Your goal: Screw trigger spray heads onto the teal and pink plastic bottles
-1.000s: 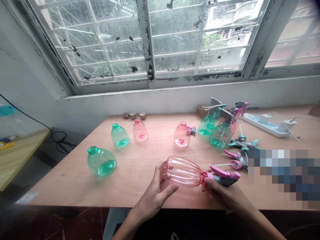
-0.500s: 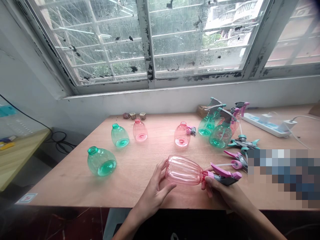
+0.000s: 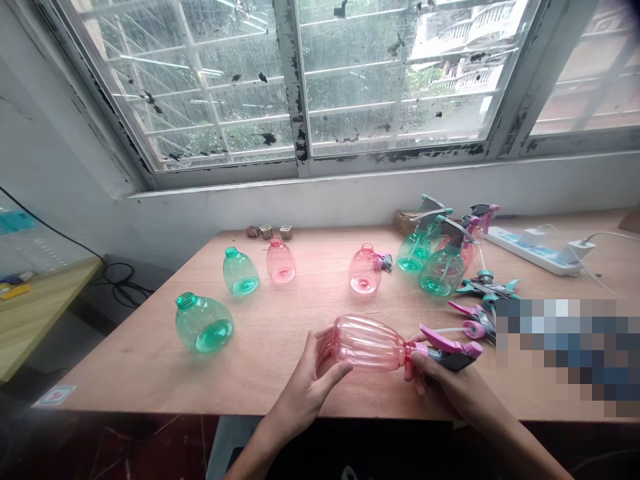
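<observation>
Head view: wooden table [image 3: 150, 380] below flaking window frame [image 3: 295, 87], hands [image 3: 313, 380] around pink bottle [image 3: 370, 343].

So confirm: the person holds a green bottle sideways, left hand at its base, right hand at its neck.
Not green: the head view shows that the bottle is pink. It is held sideways, with the left hand at its base and the right hand at its neck.

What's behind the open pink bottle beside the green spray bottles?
Behind that pink bottle, a pink and grey spray head pokes out on the right. The tinted plastic covers its other end, so I can't tell how far it goes.
</observation>
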Motion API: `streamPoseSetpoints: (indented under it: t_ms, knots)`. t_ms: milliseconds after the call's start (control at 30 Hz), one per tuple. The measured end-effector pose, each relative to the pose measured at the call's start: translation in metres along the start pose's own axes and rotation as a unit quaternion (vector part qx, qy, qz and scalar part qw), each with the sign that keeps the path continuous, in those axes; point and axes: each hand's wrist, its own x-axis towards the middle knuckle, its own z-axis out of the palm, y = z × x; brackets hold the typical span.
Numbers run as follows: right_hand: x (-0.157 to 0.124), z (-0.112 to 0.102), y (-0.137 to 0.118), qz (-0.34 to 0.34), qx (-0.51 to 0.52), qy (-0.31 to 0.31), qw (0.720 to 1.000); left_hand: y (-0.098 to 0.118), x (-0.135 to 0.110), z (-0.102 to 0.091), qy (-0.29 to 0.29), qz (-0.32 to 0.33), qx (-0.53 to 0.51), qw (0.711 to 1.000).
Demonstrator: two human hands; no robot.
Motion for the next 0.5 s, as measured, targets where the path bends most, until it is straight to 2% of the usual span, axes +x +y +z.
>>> streamPoseSetpoints:
  t_ms: [100, 200, 500]
  knots:
    - [0.0008, 0.0, 0.0056, 0.009, 0.077, 0.016, 0.997, -0.0007, 0.0011, -0.0002, 0.001, 0.014, 0.006, 1.0]
    - [0.0021, -0.0008, 0.0107, 0.004, 0.111, 0.008, 0.994, -0.0004, -0.0002, -0.0017, -0.005, 0.009, 0.037, 0.999]
    - [-0.0017, 0.0005, 0.0016, -0.001, 0.05, -0.016, 0.999, 0.0001, -0.0029, -0.0043, -0.003, -0.03, 0.094, 0.995]
